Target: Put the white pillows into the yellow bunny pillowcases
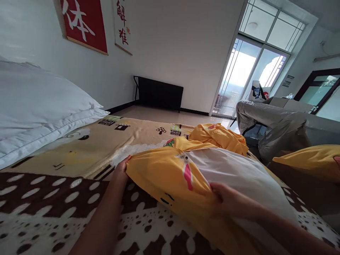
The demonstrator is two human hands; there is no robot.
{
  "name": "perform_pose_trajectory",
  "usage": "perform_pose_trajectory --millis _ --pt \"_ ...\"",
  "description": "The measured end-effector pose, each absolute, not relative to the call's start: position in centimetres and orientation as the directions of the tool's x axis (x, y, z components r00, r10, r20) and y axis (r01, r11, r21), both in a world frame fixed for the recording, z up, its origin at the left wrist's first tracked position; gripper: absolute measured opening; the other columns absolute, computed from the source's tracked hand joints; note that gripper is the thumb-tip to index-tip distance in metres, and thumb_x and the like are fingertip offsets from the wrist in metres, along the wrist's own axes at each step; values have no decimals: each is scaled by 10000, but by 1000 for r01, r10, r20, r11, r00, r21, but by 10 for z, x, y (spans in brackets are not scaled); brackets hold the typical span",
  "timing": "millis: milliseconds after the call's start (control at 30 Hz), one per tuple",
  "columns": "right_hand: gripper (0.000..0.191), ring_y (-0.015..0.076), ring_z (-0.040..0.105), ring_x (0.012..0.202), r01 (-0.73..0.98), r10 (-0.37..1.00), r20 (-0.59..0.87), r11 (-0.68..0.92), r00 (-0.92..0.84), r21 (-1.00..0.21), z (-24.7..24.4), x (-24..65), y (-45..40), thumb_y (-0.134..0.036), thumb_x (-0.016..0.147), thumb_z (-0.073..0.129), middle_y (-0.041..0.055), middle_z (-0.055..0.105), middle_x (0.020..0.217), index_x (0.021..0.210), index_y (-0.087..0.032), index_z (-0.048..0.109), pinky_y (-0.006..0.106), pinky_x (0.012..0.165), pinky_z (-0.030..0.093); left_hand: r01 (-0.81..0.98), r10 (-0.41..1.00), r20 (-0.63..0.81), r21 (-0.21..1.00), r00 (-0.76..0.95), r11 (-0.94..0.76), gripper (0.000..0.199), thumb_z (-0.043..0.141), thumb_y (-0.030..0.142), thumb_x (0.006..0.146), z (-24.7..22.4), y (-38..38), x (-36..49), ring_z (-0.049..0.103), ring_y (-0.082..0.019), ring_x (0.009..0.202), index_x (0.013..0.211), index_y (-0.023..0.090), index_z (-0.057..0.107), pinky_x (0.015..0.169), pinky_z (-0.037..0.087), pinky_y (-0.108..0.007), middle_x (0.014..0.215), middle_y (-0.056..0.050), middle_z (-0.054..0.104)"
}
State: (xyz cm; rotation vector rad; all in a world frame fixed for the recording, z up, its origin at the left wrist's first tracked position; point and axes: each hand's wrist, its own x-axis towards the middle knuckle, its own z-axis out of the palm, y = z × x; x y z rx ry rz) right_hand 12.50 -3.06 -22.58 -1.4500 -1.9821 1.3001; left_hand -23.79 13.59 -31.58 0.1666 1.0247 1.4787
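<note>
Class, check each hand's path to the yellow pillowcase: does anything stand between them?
Nothing visible does. The left hand grips a corner of the yellow pillowcase; the right hand holds its edge. The bunched yellow cloth lies beyond, not between.

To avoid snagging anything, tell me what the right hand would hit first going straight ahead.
The right hand would probably meet the yellow cover it grips, though depth is unclear.

My pillowcase is yellow with pink and black prints; my blanket is brown, cream and white, spotted.
</note>
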Motion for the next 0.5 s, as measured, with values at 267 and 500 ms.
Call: perform_pose_trajectory --millis 267,500 --pt "67 133 513 708 809 871 5 458 -491 -369 -229 104 -23 -136 711 549 11 609 799 705 -178 602 225 654 391 -699 879 -432 692 -201 180 187 452 185 899 -318 134 -238 588 -161 409 842 126 620 418 498 -249 542 -16 628" --pt "179 175 536 736 851 926 87 373 -368 -371 -242 124 1 -192 840 418 55 635 801 790 -174 588 276 703 387 -698 890 -389 706 -237 123 224 431 178 911 -323 141 -238 548 -142 384 901 102 641 442 504 -249 516 5 598"
